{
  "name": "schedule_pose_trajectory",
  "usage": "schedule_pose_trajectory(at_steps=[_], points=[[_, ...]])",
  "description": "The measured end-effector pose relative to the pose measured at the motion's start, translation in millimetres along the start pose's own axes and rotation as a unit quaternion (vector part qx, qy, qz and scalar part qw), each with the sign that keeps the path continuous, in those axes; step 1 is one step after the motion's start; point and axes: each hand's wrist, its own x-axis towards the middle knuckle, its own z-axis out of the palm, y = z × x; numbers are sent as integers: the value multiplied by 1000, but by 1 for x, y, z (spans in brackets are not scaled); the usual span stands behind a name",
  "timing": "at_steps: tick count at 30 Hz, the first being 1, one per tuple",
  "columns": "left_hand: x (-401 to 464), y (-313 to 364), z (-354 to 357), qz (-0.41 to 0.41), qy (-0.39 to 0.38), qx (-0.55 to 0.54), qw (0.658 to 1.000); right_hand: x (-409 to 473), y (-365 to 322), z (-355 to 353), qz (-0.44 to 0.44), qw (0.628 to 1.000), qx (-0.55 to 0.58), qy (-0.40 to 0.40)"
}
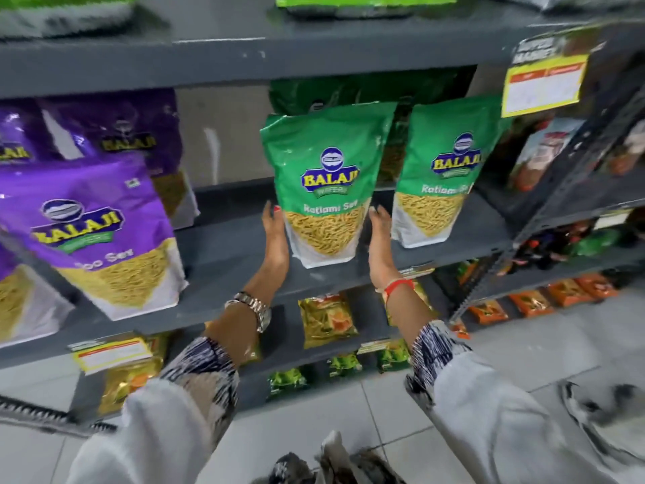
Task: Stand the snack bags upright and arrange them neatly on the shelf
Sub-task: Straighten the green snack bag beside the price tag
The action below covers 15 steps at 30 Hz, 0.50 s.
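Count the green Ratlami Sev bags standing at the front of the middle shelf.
2: one bag between the left hand and right hand, the other bag right of it. Darker green packs behind may hide more.

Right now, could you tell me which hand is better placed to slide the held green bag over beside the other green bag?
Probably the left hand. It lies flat on the held green bag's outer side, away from the neighbouring green bag, so it can push. The right hand sits in the gap between them.

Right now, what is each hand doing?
Left hand: open, flat against the green bag.
Right hand: open, flat against its other side.
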Motion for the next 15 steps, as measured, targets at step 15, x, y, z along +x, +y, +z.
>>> schedule_pose_trajectory(at_steps=[15], points=[[-4,-15,11,-24,2,-5,1000,17,9,-7,18,990,-28,-140]])
